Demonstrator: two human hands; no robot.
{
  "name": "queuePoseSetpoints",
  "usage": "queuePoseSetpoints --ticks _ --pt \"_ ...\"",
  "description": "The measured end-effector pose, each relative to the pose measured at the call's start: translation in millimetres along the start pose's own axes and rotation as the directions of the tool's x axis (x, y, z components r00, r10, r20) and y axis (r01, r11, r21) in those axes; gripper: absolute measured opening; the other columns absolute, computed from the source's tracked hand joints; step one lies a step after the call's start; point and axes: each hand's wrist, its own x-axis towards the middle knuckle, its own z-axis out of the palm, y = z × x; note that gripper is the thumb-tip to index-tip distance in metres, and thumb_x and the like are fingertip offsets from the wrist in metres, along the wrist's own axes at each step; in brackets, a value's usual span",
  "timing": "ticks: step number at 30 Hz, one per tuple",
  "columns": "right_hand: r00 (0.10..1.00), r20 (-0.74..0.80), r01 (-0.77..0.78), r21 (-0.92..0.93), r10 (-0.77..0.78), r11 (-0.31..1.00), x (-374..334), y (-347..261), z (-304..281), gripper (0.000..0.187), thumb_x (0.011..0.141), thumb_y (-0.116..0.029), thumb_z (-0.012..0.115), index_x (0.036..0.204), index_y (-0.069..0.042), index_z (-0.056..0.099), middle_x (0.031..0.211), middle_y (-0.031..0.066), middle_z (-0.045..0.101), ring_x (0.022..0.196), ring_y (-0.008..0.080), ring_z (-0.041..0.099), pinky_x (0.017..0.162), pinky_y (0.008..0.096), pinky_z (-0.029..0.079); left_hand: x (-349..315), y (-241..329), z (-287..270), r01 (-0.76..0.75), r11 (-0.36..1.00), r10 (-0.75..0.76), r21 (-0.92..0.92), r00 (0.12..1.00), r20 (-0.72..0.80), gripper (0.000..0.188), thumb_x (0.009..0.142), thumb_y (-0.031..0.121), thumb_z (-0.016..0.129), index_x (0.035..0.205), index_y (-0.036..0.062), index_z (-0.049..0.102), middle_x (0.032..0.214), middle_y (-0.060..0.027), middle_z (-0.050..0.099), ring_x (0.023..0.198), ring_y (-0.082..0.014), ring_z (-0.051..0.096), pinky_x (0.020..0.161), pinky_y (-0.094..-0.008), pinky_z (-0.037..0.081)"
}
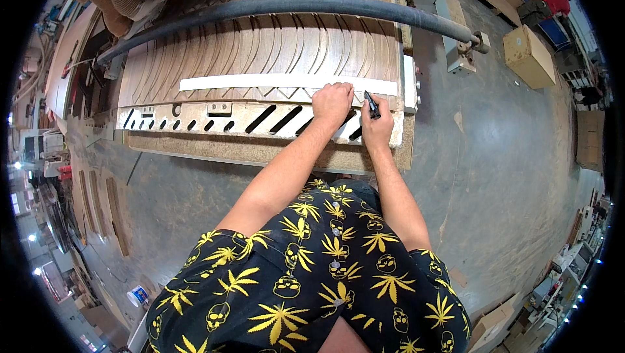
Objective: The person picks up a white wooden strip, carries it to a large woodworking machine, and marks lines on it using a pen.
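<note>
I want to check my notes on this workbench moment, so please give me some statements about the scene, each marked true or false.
1. The right hand holds a black marker. True.
2. The left hand rests on a flat white strip. True.
3. The strip lies on the floor. False: it lies across the wooden panel.
4. The panel is plain and smooth. False: its surface is patterned with curves.
5. Nothing passes above the panel. False: a dark tube spans it.
6. A brown box stands to the right of the panel. True.
</note>
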Motion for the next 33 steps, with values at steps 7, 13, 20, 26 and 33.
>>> queuePoseSetpoints --ticks 7,13,20,26,33 --pt "1.0 0.004 -0.006 -0.002 0.006 1.0 -0.2 -0.9 -0.1 0.024 0.097 -0.015 0.07 0.115 0.001 0.068 0.103 0.0209 0.072 0.093 0.0331 0.072 0.081 0.0403 0.056 0.0 0.1 0.0 0.01 1.0 -0.01 0.013 1.0 0.012 0.027 0.099 0.031 0.064 0.084 0.0105 0.074 0.082 -0.0082 0.075 0.074 -0.0296 0.071 0.065 -0.0448 0.058" --pt "1.0 -0.003 0.003 -0.003 -0.003 1.0 0.3 0.0 -0.4 0.024 0.096 -0.015 0.07 0.114 0.001 0.068 0.102 0.0215 0.072 0.092 0.0343 0.072 0.081 0.0408 0.057 -0.6 1.5 -1.3 0.009 1.0 -0.009 0.005 1.0 0.024 0.022 0.096 0.029 0.066 0.086 0.0103 0.074 0.082 -0.0082 0.075 0.076 -0.0279 0.071 0.067 -0.0426 0.059" --pt "1.0 -0.013 0.027 -0.009 -0.027 1.0 1.3 0.6 0.2 0.023 0.096 -0.014 0.07 0.113 0.001 0.068 0.101 0.0216 0.072 0.091 0.0353 0.072 0.081 0.041 0.057 -0.1 0.5 -0.1 0.011 1.0 -0.011 0.001 1.0 0.009 0.028 0.099 0.031 0.063 0.083 0.0103 0.074 0.084 -0.0088 0.075 0.075 -0.03 0.071 0.066 -0.0446 0.057" --pt "1.0 0.0 0.014 -0.005 -0.014 1.0 2.0 1.1 0.0 0.023 0.096 -0.014 0.07 0.113 0.001 0.068 0.101 0.0213 0.072 0.091 0.0349 0.072 0.081 0.0409 0.056 -0.9 0.3 0.8 0.014 1.0 -0.014 0.002 1.0 0.01 0.028 0.099 0.031 0.063 0.084 0.0103 0.074 0.083 -0.0086 0.075 0.075 -0.03 0.071 0.067 -0.0452 0.057" --pt "1.0 0.005 0.018 -0.011 -0.018 1.0 1.6 3.1 -0.7 0.023 0.095 -0.014 0.07 0.113 0.001 0.068 0.101 0.0212 0.072 0.091 0.0348 0.072 0.08 0.0406 0.056 0.0 1.8 -0.9 0.004 0.999 -0.004 0.031 1.0 0.015 0.024 0.097 0.029 0.066 0.084 0.0108 0.075 0.081 -0.0078 0.075 0.075 -0.0276 0.072 0.066 -0.0425 0.058"
